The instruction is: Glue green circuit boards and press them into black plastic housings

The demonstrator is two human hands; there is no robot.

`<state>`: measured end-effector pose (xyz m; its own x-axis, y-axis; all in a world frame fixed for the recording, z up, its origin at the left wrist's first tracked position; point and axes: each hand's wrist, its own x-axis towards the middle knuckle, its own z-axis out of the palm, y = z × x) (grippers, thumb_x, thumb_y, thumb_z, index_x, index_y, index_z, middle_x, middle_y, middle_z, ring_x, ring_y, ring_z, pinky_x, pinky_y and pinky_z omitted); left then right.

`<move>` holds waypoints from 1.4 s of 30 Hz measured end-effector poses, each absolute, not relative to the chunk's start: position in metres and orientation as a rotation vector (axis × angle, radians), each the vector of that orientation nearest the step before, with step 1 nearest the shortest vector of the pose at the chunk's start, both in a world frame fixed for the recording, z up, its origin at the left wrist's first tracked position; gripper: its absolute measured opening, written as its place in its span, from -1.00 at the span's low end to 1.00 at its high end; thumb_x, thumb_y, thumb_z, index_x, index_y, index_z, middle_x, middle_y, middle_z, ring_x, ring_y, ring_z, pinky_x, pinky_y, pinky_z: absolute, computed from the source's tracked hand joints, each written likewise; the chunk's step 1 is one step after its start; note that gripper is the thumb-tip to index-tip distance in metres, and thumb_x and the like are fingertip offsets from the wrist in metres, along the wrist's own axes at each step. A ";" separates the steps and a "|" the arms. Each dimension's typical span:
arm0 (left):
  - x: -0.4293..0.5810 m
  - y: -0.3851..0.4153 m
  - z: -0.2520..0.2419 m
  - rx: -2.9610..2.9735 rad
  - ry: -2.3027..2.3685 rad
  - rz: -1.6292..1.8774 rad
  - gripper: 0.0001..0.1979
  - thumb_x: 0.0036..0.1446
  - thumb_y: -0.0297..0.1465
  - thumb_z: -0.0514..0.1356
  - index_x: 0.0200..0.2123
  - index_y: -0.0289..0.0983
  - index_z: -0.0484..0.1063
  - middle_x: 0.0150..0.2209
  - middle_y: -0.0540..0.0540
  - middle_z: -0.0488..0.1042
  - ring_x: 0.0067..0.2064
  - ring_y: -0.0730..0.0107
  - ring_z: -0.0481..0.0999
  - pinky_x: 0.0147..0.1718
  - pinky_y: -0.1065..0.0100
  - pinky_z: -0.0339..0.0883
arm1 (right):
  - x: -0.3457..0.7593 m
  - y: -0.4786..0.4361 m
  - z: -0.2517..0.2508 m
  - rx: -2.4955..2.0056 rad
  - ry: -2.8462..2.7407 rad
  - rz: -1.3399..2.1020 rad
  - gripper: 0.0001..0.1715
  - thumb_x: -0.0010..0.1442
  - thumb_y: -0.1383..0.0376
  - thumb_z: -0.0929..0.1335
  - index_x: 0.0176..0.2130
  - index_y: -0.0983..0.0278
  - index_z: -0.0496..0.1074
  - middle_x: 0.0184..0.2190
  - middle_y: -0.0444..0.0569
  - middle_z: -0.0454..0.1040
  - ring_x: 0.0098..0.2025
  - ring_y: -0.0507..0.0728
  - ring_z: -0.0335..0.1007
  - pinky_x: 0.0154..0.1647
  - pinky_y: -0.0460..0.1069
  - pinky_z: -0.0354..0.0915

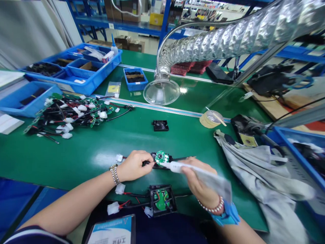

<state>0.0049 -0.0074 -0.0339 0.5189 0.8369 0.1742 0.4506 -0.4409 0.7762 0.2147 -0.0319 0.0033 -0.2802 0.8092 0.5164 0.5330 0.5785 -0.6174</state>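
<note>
A small green circuit board [161, 157] sits in a black housing on the green table. My left hand [135, 165] pinches a thin red wire [153, 163] at the board's left side. Wrapped round a translucent white squeeze bottle [203, 174], my right hand [200, 183] holds it tilted, its nozzle at the board's lower edge. Nearer to me lies an open black housing [151, 200] with a second green board [162, 200] and white connectors [113, 208] on cables. A separate black case part [160, 125] rests farther back.
Wired boards [76, 115] are heaped at the left, by blue trays [86, 81]. A clear hood [161, 92] on a silver duct [203, 47] hangs over the back. At the right are a round tin [212, 119], grey cloth [243, 166] and a blue bin [299, 159].
</note>
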 end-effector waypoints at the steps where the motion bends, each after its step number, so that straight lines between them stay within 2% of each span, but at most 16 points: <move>1: 0.004 -0.008 -0.034 2.074 1.053 0.719 -0.85 0.04 -0.45 0.07 -0.53 -0.29 0.38 -0.55 0.02 0.41 -0.52 0.52 0.34 -0.48 0.49 0.18 | 0.218 -0.028 0.000 -1.160 -1.798 0.531 -0.66 0.23 0.23 0.23 -0.50 0.32 0.37 -0.66 -0.11 0.34 -0.62 -0.02 0.23 -0.60 -0.12 0.17; 5: 0.003 -0.008 -0.036 2.040 1.115 0.679 -0.87 0.05 -0.42 0.08 -0.50 -0.28 0.38 -0.52 0.02 0.43 -0.49 0.50 0.36 -0.47 0.48 0.18 | 0.243 0.016 -0.014 -1.210 -0.877 1.059 -0.62 0.18 0.21 0.28 -0.61 0.29 0.21 -0.77 -0.23 0.17 -0.74 -0.07 0.09 -0.76 -0.18 0.07; 8: 0.002 -0.006 -0.038 2.021 1.149 0.683 -0.90 0.04 -0.42 0.09 -0.48 -0.27 0.35 -0.52 0.04 0.40 -0.48 0.50 0.34 -0.49 0.48 0.17 | 0.274 0.067 -0.017 -1.142 -0.545 1.165 -0.77 0.19 0.37 0.24 -0.51 0.31 0.24 -0.69 -0.19 0.27 -0.66 -0.06 0.22 -0.66 -0.19 0.24; 11: 0.002 -0.004 -0.040 2.033 1.139 0.691 -0.93 0.02 -0.43 0.09 -0.47 -0.28 0.31 -0.49 0.03 0.36 -0.49 0.51 0.30 -0.50 0.48 0.17 | 0.303 0.114 -0.013 -1.131 -0.513 1.124 -0.73 0.19 0.51 0.15 -0.49 0.32 0.24 -0.60 -0.14 0.34 -0.56 -0.08 0.32 -0.49 -0.19 0.34; 15: 0.000 -0.002 -0.040 2.059 1.094 0.698 -0.95 0.01 -0.45 0.09 -0.48 -0.28 0.28 -0.43 0.00 0.34 -0.45 0.49 0.29 -0.48 0.46 0.18 | 0.315 0.137 -0.003 -1.132 -0.559 1.118 -0.70 0.20 0.49 0.11 -0.49 0.31 0.24 -0.56 -0.11 0.36 -0.48 -0.07 0.36 -0.41 -0.18 0.36; 17: 0.000 -0.002 -0.039 2.054 1.087 0.715 -0.95 0.01 -0.46 0.09 -0.48 -0.28 0.28 -0.43 -0.01 0.33 -0.45 0.49 0.28 -0.48 0.46 0.19 | 0.307 0.121 0.000 -1.139 -0.606 1.158 -0.77 0.19 0.43 0.18 -0.48 0.32 0.27 -0.52 -0.08 0.39 -0.44 -0.04 0.38 -0.37 -0.14 0.37; 19: 0.000 -0.002 -0.039 2.046 1.084 0.732 -0.95 0.02 -0.47 0.09 -0.47 -0.28 0.28 -0.42 -0.01 0.32 -0.45 0.50 0.28 -0.48 0.46 0.18 | 0.291 0.089 -0.001 -1.152 -0.782 1.239 -0.94 0.10 0.37 0.30 -0.42 0.33 0.33 -0.42 -0.02 0.44 -0.36 0.04 0.41 -0.32 -0.05 0.38; 21: 0.000 -0.002 -0.039 2.038 1.090 0.744 -0.95 0.02 -0.47 0.09 -0.47 -0.29 0.28 -0.42 -0.01 0.32 -0.44 0.50 0.28 -0.47 0.46 0.18 | 0.272 0.049 -0.007 -1.178 -1.328 1.293 -0.75 -0.06 0.39 0.41 -0.29 0.33 0.37 -0.27 0.02 0.45 -0.21 0.12 0.39 -0.19 0.04 0.34; 23: 0.000 -0.001 -0.039 2.028 1.105 0.756 -0.94 0.03 -0.47 0.09 -0.48 -0.29 0.28 -0.44 0.00 0.32 -0.44 0.50 0.28 -0.47 0.47 0.18 | 0.255 0.015 -0.017 -1.235 -1.911 1.058 -0.59 -0.12 0.41 0.44 -0.20 0.28 0.35 -0.20 0.01 0.43 -0.15 0.16 0.34 -0.11 0.10 0.27; 24: 0.001 -0.001 -0.038 2.024 1.115 0.759 -0.93 0.03 -0.46 0.10 -0.49 -0.29 0.28 -0.45 0.00 0.31 -0.45 0.50 0.28 -0.47 0.47 0.18 | 0.249 0.002 -0.023 -1.282 -2.070 0.887 -0.62 -0.08 0.42 0.42 -0.21 0.28 0.34 -0.23 0.00 0.43 -0.18 0.15 0.34 -0.12 0.10 0.27; 27: 0.000 -0.001 -0.035 2.039 1.172 0.789 -0.89 0.06 -0.41 0.11 -0.49 -0.29 0.28 -0.47 0.02 0.31 -0.47 0.51 0.28 -0.49 0.48 0.18 | 0.237 -0.016 -0.032 -1.345 -2.115 0.480 -0.92 0.09 0.43 0.31 -0.33 0.31 0.31 -0.39 -0.02 0.41 -0.33 0.09 0.34 -0.28 0.01 0.29; 29: -0.002 -0.001 -0.031 2.084 1.210 0.842 -0.90 0.08 -0.39 0.11 -0.45 -0.29 0.30 -0.47 0.01 0.33 -0.46 0.50 0.29 -0.49 0.48 0.20 | 0.235 -0.020 -0.030 -1.276 -2.130 0.332 -0.91 0.19 0.41 0.23 -0.35 0.32 0.31 -0.43 -0.01 0.40 -0.37 0.07 0.33 -0.33 -0.04 0.28; 32: -0.003 -0.001 -0.023 2.257 1.201 0.871 -0.89 0.14 -0.39 0.07 -0.35 -0.27 0.37 -0.40 -0.04 0.39 -0.38 0.46 0.36 -0.42 0.46 0.25 | 0.237 -0.026 -0.019 -1.220 -2.288 0.161 -0.81 0.24 0.38 0.17 -0.31 0.34 0.34 -0.44 0.00 0.39 -0.39 0.07 0.30 -0.36 -0.06 0.25; 35: 0.000 0.003 -0.018 2.518 1.167 0.706 -0.81 0.19 -0.41 0.00 -0.30 -0.24 0.42 -0.35 -0.07 0.41 -0.33 0.41 0.37 -0.34 0.40 0.27 | 0.238 -0.034 -0.013 -1.286 -2.424 0.032 -0.77 0.23 0.39 0.17 -0.34 0.33 0.36 -0.48 -0.03 0.37 -0.44 0.06 0.28 -0.43 -0.07 0.19; 39: 0.006 0.009 -0.014 2.728 1.113 0.375 -0.74 0.20 -0.44 -0.06 -0.28 -0.21 0.43 -0.27 -0.08 0.38 -0.31 0.38 0.36 -0.37 0.37 0.27 | 0.236 -0.037 -0.017 -1.364 -2.488 -0.025 -0.78 0.21 0.41 0.18 -0.38 0.32 0.36 -0.51 -0.06 0.36 -0.47 0.05 0.27 -0.47 -0.08 0.14; 42: 0.009 0.011 -0.011 2.786 1.076 0.205 -0.75 0.21 -0.35 -0.04 -0.25 -0.18 0.43 -0.20 -0.10 0.32 -0.29 0.36 0.35 -0.42 0.37 0.26 | 0.235 -0.037 -0.019 -1.385 -2.508 -0.041 -0.77 0.20 0.43 0.17 -0.39 0.31 0.36 -0.51 -0.07 0.36 -0.47 0.05 0.26 -0.47 -0.08 0.12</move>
<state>0.0092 0.0113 -0.0113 0.7337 0.6755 0.0737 0.6552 -0.7320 0.1865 0.2350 -0.0370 -0.0189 -0.5033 0.8264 0.2524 0.8343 0.5408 -0.1073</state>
